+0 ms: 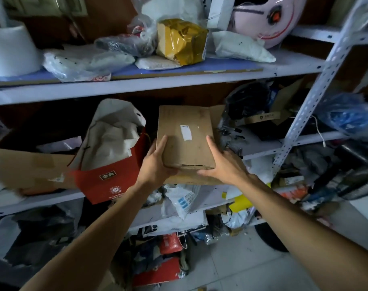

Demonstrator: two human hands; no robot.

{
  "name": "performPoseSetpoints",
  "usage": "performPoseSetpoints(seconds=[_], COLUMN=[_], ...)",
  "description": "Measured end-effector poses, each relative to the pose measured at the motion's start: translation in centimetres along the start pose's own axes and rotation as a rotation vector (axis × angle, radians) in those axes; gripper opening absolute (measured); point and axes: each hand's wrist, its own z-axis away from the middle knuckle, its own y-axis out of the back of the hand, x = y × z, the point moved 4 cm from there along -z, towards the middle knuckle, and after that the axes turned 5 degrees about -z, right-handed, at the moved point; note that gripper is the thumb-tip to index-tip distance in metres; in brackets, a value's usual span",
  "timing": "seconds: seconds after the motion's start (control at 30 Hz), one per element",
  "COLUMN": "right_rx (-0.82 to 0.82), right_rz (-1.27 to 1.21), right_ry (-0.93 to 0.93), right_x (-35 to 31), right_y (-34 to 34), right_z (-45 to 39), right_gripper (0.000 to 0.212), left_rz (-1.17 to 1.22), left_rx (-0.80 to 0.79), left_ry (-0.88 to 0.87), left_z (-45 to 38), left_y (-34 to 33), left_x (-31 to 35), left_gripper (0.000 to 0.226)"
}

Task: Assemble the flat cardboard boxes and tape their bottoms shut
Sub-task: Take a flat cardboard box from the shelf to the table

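A flat brown cardboard box with a torn white label lies at the middle shelf, its near end sticking out toward me. My left hand grips its near left corner, thumb on top and fingers underneath. My right hand grips the near right corner the same way. More flattened cardboard lies under the box, mostly hidden by my hands.
A red paper bag stuffed with white paper leans just left of the box. The white metal shelf above holds plastic mailers and a yellow-taped parcel. A slotted upright stands at the right. Bags and clutter fill the lower shelves and tiled floor.
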Motion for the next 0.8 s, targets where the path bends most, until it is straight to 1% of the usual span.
performPoseSetpoints(seconds=[0.13, 0.27, 0.4, 0.5, 0.6, 0.7, 0.8], right_rx=[0.008, 0.064, 0.111, 0.192, 0.238, 0.281, 0.331], right_rz=[-0.061, 0.083, 0.189, 0.215, 0.177, 0.171, 0.187], right_ry=[-0.04, -0.086, -0.207, -0.294, -0.415, -0.554, -0.691], right_x=[-2.4, -3.3, -1.8, 0.9, 4.4, 7.9, 10.7], right_y=[0.7, 1.6, 3.1, 4.6, 6.3, 8.1, 9.9], right_z=[5.3, 10.7, 16.9, 22.0, 28.4, 36.7, 46.4], right_gripper=[0.121, 0.122, 0.124, 0.123, 0.12, 0.119, 0.118], left_rz=[0.051, 0.082, 0.122, 0.143, 0.184, 0.206, 0.233], left_rx=[-0.044, -0.082, -0.153, -0.222, -0.311, -0.384, -0.52], left_ry=[-0.032, -0.117, -0.234, -0.325, -0.427, -0.553, -0.664], left_z=[3.7, 7.0, 9.3, 10.9, 12.9, 16.1, 20.9], left_y=[1.2, 1.4, -0.1, -3.0, -7.2, -12.2, -17.9], left_x=[0.9, 2.2, 5.6, 9.8, 15.0, 21.3, 28.3], left_gripper=[0.121, 0.121, 0.12, 0.119, 0.121, 0.12, 0.114])
